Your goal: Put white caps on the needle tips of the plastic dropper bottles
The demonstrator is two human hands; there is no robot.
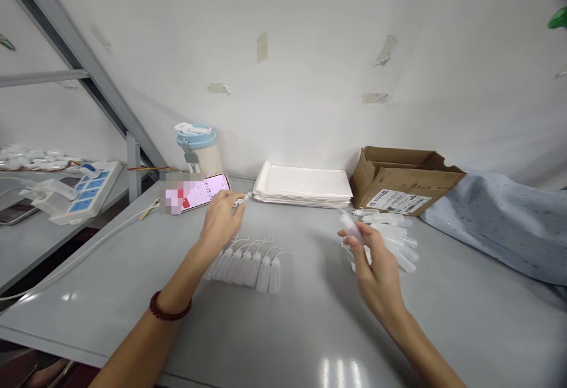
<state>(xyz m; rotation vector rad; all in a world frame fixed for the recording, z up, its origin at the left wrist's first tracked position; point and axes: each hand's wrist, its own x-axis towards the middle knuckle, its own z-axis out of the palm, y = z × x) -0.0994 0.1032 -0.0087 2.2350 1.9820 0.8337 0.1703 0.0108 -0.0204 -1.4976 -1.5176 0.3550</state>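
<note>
My right hand (376, 264) holds a small translucent plastic bottle (352, 228) between thumb and fingers, its narrow end tilted up and to the left. Beneath and beside that hand lies a loose pile of similar bottles (401, 245). My left hand (222, 215) reaches over the left side of the table with its fingers pinched at a small white piece (241, 200); the fingers partly hide it, and its kind is unclear. Just in front of the left hand, several translucent bottles with thin curved tubes (254, 267) lie side by side in a row.
White padded envelopes (305, 182) are stacked against the wall. Right of them stands an open cardboard box (407, 178), near a blue-grey cloth (500, 222). A phone (206, 190) leans by a lidded cup (206, 155). A white cable (97, 240) crosses the table's left side.
</note>
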